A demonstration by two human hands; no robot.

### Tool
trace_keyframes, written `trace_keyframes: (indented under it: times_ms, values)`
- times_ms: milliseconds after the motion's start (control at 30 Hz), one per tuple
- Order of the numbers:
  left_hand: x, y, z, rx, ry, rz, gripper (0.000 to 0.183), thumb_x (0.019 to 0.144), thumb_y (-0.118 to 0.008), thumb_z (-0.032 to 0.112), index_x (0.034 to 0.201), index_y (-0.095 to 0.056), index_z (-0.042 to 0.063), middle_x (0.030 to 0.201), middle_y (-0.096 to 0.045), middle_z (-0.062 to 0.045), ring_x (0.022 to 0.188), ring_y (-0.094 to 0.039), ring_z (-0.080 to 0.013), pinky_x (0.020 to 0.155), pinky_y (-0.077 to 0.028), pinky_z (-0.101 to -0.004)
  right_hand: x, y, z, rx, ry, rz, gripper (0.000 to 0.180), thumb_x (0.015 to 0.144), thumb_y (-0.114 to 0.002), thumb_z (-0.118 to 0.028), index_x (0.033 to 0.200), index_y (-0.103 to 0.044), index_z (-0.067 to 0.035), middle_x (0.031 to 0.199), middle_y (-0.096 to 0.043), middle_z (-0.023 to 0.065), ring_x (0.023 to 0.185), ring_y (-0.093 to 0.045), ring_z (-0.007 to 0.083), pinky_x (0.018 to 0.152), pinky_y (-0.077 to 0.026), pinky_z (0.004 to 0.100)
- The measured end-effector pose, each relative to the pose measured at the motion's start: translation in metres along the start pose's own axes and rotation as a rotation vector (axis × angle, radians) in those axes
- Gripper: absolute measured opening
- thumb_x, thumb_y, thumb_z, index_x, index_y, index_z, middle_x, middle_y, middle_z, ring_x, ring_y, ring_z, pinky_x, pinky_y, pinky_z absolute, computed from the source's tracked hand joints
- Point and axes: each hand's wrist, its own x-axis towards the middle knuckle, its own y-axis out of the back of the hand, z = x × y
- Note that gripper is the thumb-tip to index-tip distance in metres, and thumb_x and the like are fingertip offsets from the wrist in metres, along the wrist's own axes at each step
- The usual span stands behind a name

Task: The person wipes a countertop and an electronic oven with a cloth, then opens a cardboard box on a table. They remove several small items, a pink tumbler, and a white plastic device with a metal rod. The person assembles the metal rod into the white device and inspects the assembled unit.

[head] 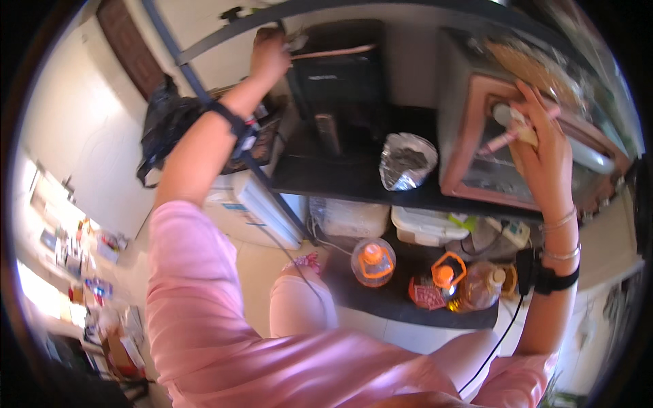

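My left hand (270, 56) is raised to the upper left corner of a black air fryer (336, 86), beside the metal shelf frame (229, 38). Its fingers are blurred and turned away, so what they touch cannot be made out. A small whitish thing (297, 43) shows just past the fingers. My right hand (543, 137) grips a small pink and cream bundle (515, 130), its exact kind too blurred to tell. Behind that hand is a toaster oven (459, 137) with a copper-coloured door frame. A foil-lined bowl (408, 162) with dark contents sits between both appliances.
Below the black shelf (326, 176) stand a bottle with an orange handle (374, 262), an oil bottle (477, 290), a white lidded container (428, 227) and a power strip (512, 232). A black plastic bag (171, 125) hangs at left. Clear plastic packaging (541, 66) lies atop the oven.
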Motion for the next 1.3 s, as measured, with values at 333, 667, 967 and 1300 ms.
trace_keyframes:
  times_ms: [333,667,967,1300]
  values:
    - [0.076,-0.026,-0.002,-0.368,0.407,-1.100,0.094,0.096,-0.030,0.079,0.163,-0.021,0.014,0.169,-0.019,-0.013,0.157,-0.015,-0.0255,0.125,-0.018,-0.0396,0.014,0.025,-0.006,-0.024,-0.115,-0.259,0.041,0.086,-0.066,-0.012,0.126,-0.058,-0.006,0.119,-0.067,0.0176,0.102,-0.068,0.0385,0.089,-0.052,0.0436]
    - [0.116,-0.050,0.072,-0.635,0.220,-0.931,0.063,0.102,-0.049,0.050,0.157,-0.039,0.021,0.143,-0.053,-0.007,0.132,-0.049,-0.0227,0.112,-0.036,-0.0401,0.006,0.022,-0.003,0.018,-0.025,-0.137,0.046,0.080,-0.072,-0.014,0.122,-0.057,-0.003,0.100,-0.067,0.0232,0.093,-0.066,0.0455,0.078,-0.053,0.0487]
    - [0.105,0.012,0.151,-0.599,-0.038,-0.763,0.039,0.102,-0.052,0.023,0.140,-0.054,0.012,0.122,-0.066,-0.005,0.111,-0.060,-0.0161,0.098,-0.047,-0.0320,0.006,0.013,-0.012,0.047,-0.024,-0.087,0.036,0.080,-0.071,-0.004,0.114,-0.062,-0.003,0.098,-0.067,0.0210,0.099,-0.067,0.0421,0.080,-0.053,0.0436]
    - [-0.005,0.093,0.127,-1.017,-0.022,-0.984,0.026,0.100,-0.052,0.003,0.121,-0.068,0.001,0.107,-0.072,-0.004,0.095,-0.065,-0.0100,0.085,-0.052,-0.0256,-0.076,0.011,-0.021,0.262,-0.120,-0.047,0.037,0.090,-0.062,-0.001,0.127,-0.062,-0.005,0.139,-0.065,0.0100,0.123,-0.065,0.0220,0.100,-0.050,0.0332]
